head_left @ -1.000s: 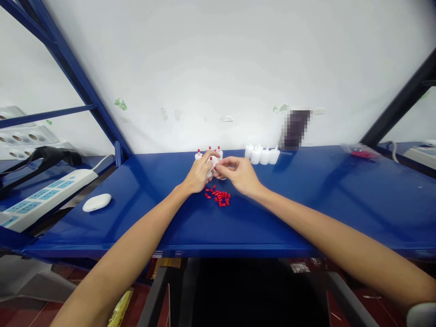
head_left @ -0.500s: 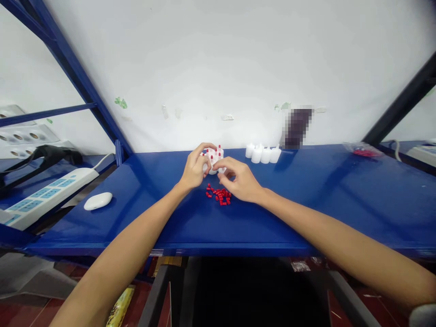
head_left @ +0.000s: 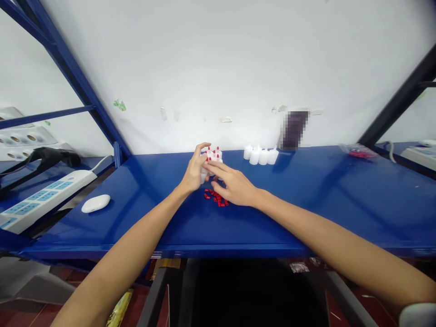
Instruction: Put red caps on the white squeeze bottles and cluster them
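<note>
Several white bottles with red caps [head_left: 217,154] stand in a group on the blue table, partly hidden behind both hands. My left hand [head_left: 195,170] is at the group's left side, its fingers curled round a white bottle [head_left: 203,176]. Fingers stretched out to the left, my right hand [head_left: 235,184] reaches across the front of the group, its fingertips by my left hand. Its thumb is over a pile of loose red caps [head_left: 216,197] on the table. Further right stand several white bottles without red caps [head_left: 263,156].
A white case [head_left: 96,203] lies at the table's left, near a power strip [head_left: 47,195]. A dark pixelated object [head_left: 294,131] leans on the wall. A clear bag with red pieces [head_left: 360,151] is at the back right. Blue shelf posts flank the table.
My right hand has moved slightly left, and its fingers have straightened towards my left hand. My left hand has closed round a bottle at the front left. The view has shifted slightly.
</note>
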The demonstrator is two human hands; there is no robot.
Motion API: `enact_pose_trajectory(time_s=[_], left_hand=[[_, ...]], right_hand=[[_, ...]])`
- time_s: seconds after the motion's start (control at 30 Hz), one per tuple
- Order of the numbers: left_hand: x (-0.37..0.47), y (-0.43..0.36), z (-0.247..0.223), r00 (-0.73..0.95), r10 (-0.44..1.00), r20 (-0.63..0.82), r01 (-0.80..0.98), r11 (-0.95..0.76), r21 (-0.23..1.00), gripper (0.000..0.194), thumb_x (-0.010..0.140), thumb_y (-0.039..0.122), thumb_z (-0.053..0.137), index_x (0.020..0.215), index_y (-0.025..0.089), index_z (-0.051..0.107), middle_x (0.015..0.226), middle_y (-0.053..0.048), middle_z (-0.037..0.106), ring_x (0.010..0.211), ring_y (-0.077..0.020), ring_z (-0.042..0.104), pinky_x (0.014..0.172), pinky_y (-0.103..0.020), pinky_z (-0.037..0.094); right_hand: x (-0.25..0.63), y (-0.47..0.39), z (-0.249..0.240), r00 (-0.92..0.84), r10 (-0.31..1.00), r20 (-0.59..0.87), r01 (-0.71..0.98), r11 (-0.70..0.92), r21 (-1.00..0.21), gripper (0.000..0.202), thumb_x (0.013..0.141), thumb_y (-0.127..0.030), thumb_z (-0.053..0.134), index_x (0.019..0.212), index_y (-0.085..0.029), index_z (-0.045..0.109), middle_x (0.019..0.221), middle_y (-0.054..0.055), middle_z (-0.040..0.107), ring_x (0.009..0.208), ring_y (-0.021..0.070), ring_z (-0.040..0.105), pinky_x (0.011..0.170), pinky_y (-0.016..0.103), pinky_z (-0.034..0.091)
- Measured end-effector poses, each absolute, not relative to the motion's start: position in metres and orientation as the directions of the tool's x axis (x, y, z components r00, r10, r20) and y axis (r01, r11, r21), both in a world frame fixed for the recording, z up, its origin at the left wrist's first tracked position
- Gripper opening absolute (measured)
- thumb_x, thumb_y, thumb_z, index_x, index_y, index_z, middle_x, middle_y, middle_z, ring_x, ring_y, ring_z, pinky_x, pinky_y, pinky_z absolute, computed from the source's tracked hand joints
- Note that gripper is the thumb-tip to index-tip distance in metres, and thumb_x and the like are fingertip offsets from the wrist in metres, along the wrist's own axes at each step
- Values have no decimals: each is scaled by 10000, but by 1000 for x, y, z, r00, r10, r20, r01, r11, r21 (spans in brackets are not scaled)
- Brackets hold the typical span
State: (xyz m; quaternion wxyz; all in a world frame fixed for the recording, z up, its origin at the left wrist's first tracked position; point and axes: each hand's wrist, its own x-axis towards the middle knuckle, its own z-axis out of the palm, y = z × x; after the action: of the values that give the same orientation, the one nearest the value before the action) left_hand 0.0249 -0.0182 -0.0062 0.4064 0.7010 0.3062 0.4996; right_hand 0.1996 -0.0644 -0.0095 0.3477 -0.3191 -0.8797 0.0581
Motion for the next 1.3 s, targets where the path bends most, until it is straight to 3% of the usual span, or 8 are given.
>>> enact_pose_trajectory(time_s=[0.17, 0.33, 0.5, 0.63, 0.77, 0.87, 1.1, 1.3], left_hand=[[17, -10, -6, 199, 876, 439, 122, -466, 876, 472, 963, 581, 363, 1294, 253, 441, 632, 62, 577, 342, -92, 465, 372, -220, 355], [17, -7, -8, 149, 877, 457, 157, -477, 865, 418, 964, 540, 378, 1212, 227, 504, 594, 67, 560, 345, -89, 465, 376, -210, 348], [20, -9, -9, 179, 877, 445, 200, -476, 856, 364, 955, 468, 386, 1106, 196, 575, 568, 57, 557, 362, -95, 470, 410, -216, 359], [20, -10, -6, 184, 880, 437, 206, -469, 858, 287, 876, 316, 392, 1015, 175, 600, 554, 45, 558, 396, -103, 486, 462, -224, 392], [18, -6, -5, 151, 888, 434, 150, -455, 878, 301, 819, 304, 368, 962, 165, 594, 514, 40, 542, 386, -117, 471, 456, -236, 386], [14, -2, -9, 142, 880, 453, 168, -472, 865, 285, 787, 294, 369, 913, 168, 592, 502, 35, 538, 395, -123, 469, 466, -240, 382], [1, 3, -25, 268, 857, 439, 217, -498, 840, 123, 734, 247, 407, 711, 186, 511, 522, 17, 513, 480, -126, 468, 524, -243, 397], [-5, 7, -27, 503, 764, 404, 261, -580, 771, 304, 822, 299, 362, 580, 177, 499, 561, -28, 539, 574, -141, 498, 611, -264, 403]], right_hand=[[212, -54, -7, -362, 675, 643, 626, 687, -369, 517, 908, -180, 519, 1423, -208, 549, 1485, 94, 537, 1183, 257, 640, 960, 443, 570], [223, -46, -11, -420, 749, 513, 752, 603, -265, 440, 901, -199, 525, 1321, -223, 655, 1445, 65, 589, 1188, 298, 646, 957, 494, 558], [222, -47, -10, -430, 756, 493, 766, 595, -243, 386, 917, -212, 509, 1245, -238, 712, 1409, 40, 625, 1186, 270, 647, 938, 432, 552], [221, -52, -8, -422, 742, 521, 768, 598, -230, 363, 922, -224, 518, 1220, -235, 724, 1369, 51, 644, 989, 220, 699, 807, 353, 547], [219, -56, -4, -380, 692, 613, 758, 613, -223, 338, 934, -220, 510, 1194, -201, 724, 1178, 80, 706, 823, 177, 679, 694, 297, 488], [217, -55, -4, -500, 689, 526, 722, 666, -186, 290, 931, -203, 519, 1103, -207, 753, 977, 57, 747, 803, 190, 674, 702, 300, 460], [216, -42, -17, -612, 717, 334, 712, 683, -162, 309, 995, -208, 479, 1191, -208, 718, 1082, 95, 741, 961, 232, 684, 781, 313, 458], [211, -39, -18, -604, 748, 274, 741, 654, -150, 257, 999, -230, 506, 1123, -194, 728, 1069, 108, 706, 958, 227, 666, 767, 303, 444]])
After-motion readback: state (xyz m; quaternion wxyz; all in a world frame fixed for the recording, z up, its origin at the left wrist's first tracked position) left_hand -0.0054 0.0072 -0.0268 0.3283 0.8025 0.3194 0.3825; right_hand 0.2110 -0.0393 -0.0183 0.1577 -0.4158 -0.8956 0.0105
